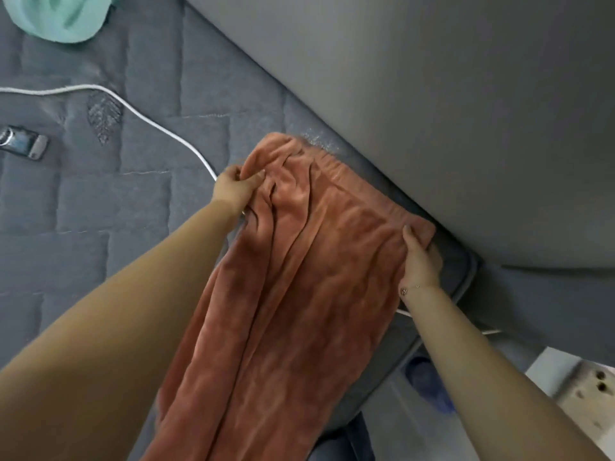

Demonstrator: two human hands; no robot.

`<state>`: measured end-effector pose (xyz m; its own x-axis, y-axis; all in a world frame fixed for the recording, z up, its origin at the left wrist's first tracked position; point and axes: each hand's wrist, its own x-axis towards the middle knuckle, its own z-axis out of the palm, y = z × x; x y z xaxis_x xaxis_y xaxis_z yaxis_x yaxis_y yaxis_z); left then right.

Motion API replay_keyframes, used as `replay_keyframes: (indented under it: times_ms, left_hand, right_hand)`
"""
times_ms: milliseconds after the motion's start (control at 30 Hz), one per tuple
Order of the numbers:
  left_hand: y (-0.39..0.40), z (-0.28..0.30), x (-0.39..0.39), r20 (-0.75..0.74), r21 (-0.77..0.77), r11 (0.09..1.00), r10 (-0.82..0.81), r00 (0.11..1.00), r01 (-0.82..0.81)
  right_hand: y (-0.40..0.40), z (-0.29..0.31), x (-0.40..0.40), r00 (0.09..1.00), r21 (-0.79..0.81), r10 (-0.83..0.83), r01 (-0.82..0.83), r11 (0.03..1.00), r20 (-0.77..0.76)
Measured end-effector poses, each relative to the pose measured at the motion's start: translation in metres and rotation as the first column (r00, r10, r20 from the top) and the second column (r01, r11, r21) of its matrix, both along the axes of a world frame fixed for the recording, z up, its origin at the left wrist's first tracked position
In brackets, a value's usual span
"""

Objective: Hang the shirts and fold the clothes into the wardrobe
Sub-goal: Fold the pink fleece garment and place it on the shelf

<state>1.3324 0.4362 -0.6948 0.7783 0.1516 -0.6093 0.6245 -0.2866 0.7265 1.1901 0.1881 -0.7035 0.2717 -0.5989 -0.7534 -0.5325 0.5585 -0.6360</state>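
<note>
Rust-orange trousers (299,277) in both hands, lower legs out of frame.

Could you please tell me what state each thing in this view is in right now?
Rust-orange velvety trousers: spread lengthwise on the bed, waistband held at both ends.
Left hand: pinches one waistband corner.
Right hand: grips the other corner.
White cable: lies loose across the grey quilted mattress.
Mint-green garment: crumpled, unfolded.
Small dark phone-like device: lying flat.
</note>
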Motion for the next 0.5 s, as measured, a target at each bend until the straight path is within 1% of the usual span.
replay_keyframes:
  times_ms: [33, 67, 133, 167, 233, 267, 333, 400, 433, 500]
  left_hand:
    - [0.004, -0.002, -0.006, 0.001, -0.005, 1.000, 0.028, 1.000, -0.028]
    - [0.005, -0.001, -0.009, 0.002, -0.043, 0.998, 0.054, 0.999, -0.053]
    - [0.015, 0.005, -0.032, 0.024, -0.126, 0.987, 0.101, 0.995, -0.097]
    - [0.020, 0.008, -0.047, 0.056, -0.137, 0.986, 0.102, 0.993, -0.093]
    - [0.039, 0.019, -0.092, 0.110, -0.081, 0.996, 0.047, 0.993, -0.038]
    - [0.050, 0.023, -0.117, 0.110, -0.063, 0.998, 0.018, 0.994, -0.012]
    - [0.074, 0.029, -0.167, 0.080, -0.067, 0.998, -0.003, 0.997, 0.009]
    - [0.100, 0.034, -0.216, 0.006, -0.061, 0.998, -0.004, 1.000, 0.005]
    - [0.113, 0.036, -0.240, -0.022, -0.063, 0.998, 0.000, 1.000, -0.001]
    - [0.141, 0.040, -0.288, -0.072, -0.081, 0.997, -0.016, 0.997, 0.010]
  right_hand:
    - [0.004, 0.000, -0.003, 1.000, -0.047, 0.005, -0.005, 0.999, 0.012]
    - [0.006, 0.000, -0.004, 1.000, -0.097, 0.021, -0.019, 0.995, 0.016]
    - [0.022, 0.005, -0.017, 0.994, -0.194, 0.109, -0.108, 0.975, -0.006]
    - [0.031, 0.010, -0.025, 0.986, -0.246, 0.169, -0.166, 0.955, -0.006]
    - [0.058, 0.020, -0.047, 0.954, -0.327, 0.300, -0.283, 0.901, 0.000]
    - [0.071, 0.023, -0.060, 0.933, -0.362, 0.359, -0.337, 0.869, -0.006]
    - [0.096, 0.030, -0.089, 0.876, -0.430, 0.481, -0.447, 0.785, -0.031]
    - [0.123, 0.035, -0.120, 0.803, -0.463, 0.591, -0.551, 0.694, -0.071]
    - [0.137, 0.037, -0.135, 0.772, -0.462, 0.630, -0.590, 0.662, -0.083]
    - [0.169, 0.044, -0.168, 0.733, -0.441, 0.676, -0.633, 0.636, -0.077]
